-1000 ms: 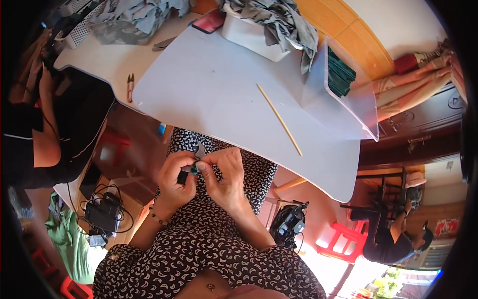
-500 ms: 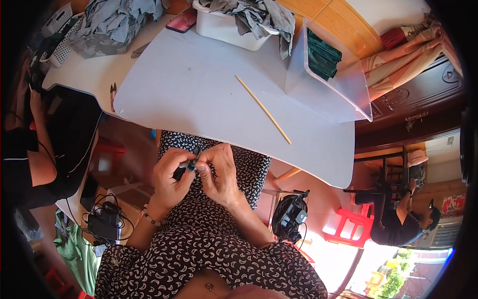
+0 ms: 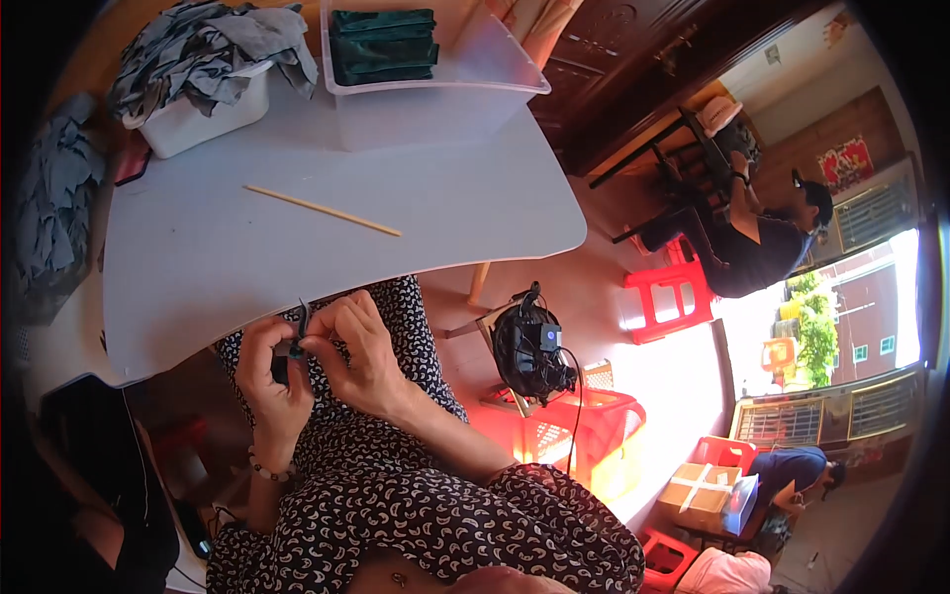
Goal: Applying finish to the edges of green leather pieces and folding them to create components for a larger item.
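Observation:
Over my lap, just off the table's near edge, both hands are closed and meet at one small dark piece (image 3: 301, 332). It has a thin curved point sticking up between the fingers and a dark green bit lower down. Most of it is covered, so its kind cannot be made out. My left hand (image 3: 267, 374) pinches it from the left, with something black showing under the fingers. From the right, my right hand (image 3: 358, 358) has its thumb and fingertips pressed against the same piece. A thin wooden stick (image 3: 322, 209) lies on the pale table (image 3: 445, 188) beyond the hands.
A white tub (image 3: 208, 124) heaped with grey cloth scraps (image 3: 213, 59) stands at the far left. Beside it a clear plastic bin (image 3: 426, 114) holds folded dark green cloth (image 3: 384, 48). To the right are a black fan (image 3: 534, 346), red stools (image 3: 668, 297) and a seated person (image 3: 757, 238).
The view has swung to the right, so the table and bins sit further left and more of the room shows. Both hands still hold the small dark piece, its point now more upright.

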Action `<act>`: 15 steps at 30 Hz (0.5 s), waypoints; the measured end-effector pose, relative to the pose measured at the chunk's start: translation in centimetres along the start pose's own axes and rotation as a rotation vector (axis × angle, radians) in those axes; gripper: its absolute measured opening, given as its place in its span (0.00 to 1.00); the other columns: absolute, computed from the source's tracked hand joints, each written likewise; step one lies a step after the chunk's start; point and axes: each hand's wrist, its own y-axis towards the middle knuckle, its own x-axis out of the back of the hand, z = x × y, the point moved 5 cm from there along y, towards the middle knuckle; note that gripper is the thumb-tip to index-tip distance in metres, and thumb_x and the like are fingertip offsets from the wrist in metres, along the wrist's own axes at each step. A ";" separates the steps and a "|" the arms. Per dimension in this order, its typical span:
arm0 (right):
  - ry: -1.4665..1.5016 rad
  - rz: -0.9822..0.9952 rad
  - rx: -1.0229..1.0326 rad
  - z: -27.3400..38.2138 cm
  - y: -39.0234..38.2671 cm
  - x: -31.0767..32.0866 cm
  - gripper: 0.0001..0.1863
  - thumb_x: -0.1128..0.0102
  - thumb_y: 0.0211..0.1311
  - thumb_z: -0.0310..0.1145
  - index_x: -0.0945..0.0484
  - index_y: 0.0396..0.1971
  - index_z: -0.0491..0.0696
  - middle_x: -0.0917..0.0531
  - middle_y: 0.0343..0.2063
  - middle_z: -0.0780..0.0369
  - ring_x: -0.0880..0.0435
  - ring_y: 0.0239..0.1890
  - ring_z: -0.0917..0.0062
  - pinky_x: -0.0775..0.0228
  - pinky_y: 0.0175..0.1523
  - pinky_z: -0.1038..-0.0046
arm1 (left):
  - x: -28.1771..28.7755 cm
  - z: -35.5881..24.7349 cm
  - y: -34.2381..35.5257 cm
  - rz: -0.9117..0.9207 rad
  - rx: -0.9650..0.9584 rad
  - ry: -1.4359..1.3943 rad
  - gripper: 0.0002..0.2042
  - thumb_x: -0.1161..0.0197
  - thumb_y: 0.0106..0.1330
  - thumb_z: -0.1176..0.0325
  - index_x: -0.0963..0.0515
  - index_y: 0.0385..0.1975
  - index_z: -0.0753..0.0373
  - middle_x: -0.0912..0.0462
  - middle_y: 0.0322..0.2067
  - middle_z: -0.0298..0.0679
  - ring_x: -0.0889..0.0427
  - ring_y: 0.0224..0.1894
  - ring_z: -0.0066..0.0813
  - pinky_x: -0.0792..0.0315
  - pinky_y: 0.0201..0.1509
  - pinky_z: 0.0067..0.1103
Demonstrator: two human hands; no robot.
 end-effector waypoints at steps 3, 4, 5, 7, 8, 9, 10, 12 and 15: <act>-0.024 0.013 0.026 0.0 -0.5 -0.3 0.10 0.35 0.56 0.20 0.28 0.33 0.44 0.24 0.31 0.60 0.29 0.34 0.62 0.35 0.42 0.64 | -0.5 0.3 0.0 0.006 0.000 -0.036 0.13 0.43 0.56 0.84 0.24 0.42 0.69 0.20 0.40 0.47 0.19 0.42 0.44 0.25 0.48 0.31; -0.021 0.012 0.022 0.0 -0.6 -0.3 0.10 0.35 0.56 0.20 0.28 0.33 0.44 0.24 0.31 0.60 0.29 0.34 0.62 0.35 0.42 0.64 | -0.4 0.3 -0.2 0.002 -0.020 -0.017 0.13 0.42 0.56 0.83 0.24 0.42 0.69 0.20 0.40 0.47 0.19 0.42 0.44 0.25 0.47 0.31; -0.024 0.035 0.055 0.1 -0.5 -0.4 0.09 0.35 0.56 0.21 0.28 0.33 0.44 0.24 0.31 0.59 0.29 0.34 0.62 0.35 0.42 0.64 | -0.2 0.2 -0.4 -0.004 -0.039 0.008 0.13 0.42 0.57 0.82 0.24 0.42 0.69 0.20 0.40 0.47 0.19 0.41 0.44 0.24 0.46 0.31; 0.000 0.065 0.080 0.1 -0.4 -0.4 0.09 0.34 0.56 0.21 0.27 0.33 0.44 0.25 0.30 0.59 0.29 0.34 0.62 0.35 0.42 0.64 | -0.1 0.2 -0.5 0.000 -0.049 0.013 0.12 0.41 0.57 0.82 0.23 0.42 0.69 0.20 0.40 0.47 0.19 0.41 0.44 0.24 0.45 0.30; 0.033 0.077 0.071 0.1 -0.4 -0.5 0.09 0.34 0.56 0.22 0.26 0.33 0.44 0.24 0.30 0.60 0.29 0.34 0.62 0.35 0.42 0.64 | 0.3 0.1 -0.7 0.001 -0.057 0.018 0.12 0.41 0.58 0.81 0.23 0.42 0.68 0.20 0.40 0.47 0.19 0.40 0.44 0.24 0.44 0.30; 0.053 0.079 0.054 0.0 -0.5 -0.4 0.08 0.33 0.59 0.24 0.25 0.34 0.44 0.24 0.31 0.60 0.28 0.34 0.64 0.35 0.42 0.65 | 0.6 -0.2 -0.7 -0.005 -0.061 0.046 0.12 0.40 0.58 0.80 0.23 0.42 0.68 0.20 0.40 0.47 0.18 0.39 0.43 0.23 0.43 0.30; 0.060 0.087 0.029 0.1 -0.6 -0.3 0.09 0.32 0.61 0.26 0.24 0.35 0.43 0.22 0.32 0.61 0.27 0.35 0.65 0.33 0.42 0.67 | 0.9 -0.3 -0.7 -0.021 -0.075 0.041 0.11 0.39 0.59 0.79 0.22 0.42 0.67 0.20 0.40 0.47 0.18 0.39 0.43 0.23 0.42 0.30; 0.042 0.081 -0.045 0.2 -0.9 -0.5 0.09 0.31 0.62 0.27 0.23 0.37 0.43 0.21 0.34 0.61 0.26 0.36 0.70 0.30 0.42 0.69 | 1.2 -0.4 -0.7 -0.066 -0.066 0.008 0.11 0.35 0.59 0.79 0.22 0.42 0.66 0.19 0.40 0.46 0.17 0.37 0.41 0.22 0.39 0.28; 0.032 0.051 -0.028 0.2 -1.1 -1.6 0.08 0.29 0.60 0.28 0.21 0.35 0.45 0.19 0.33 0.62 0.25 0.36 0.67 0.33 0.45 0.67 | 2.1 0.3 -1.7 -0.105 -0.037 0.005 0.13 0.34 0.57 0.80 0.20 0.43 0.66 0.18 0.39 0.45 0.15 0.34 0.37 0.21 0.37 0.25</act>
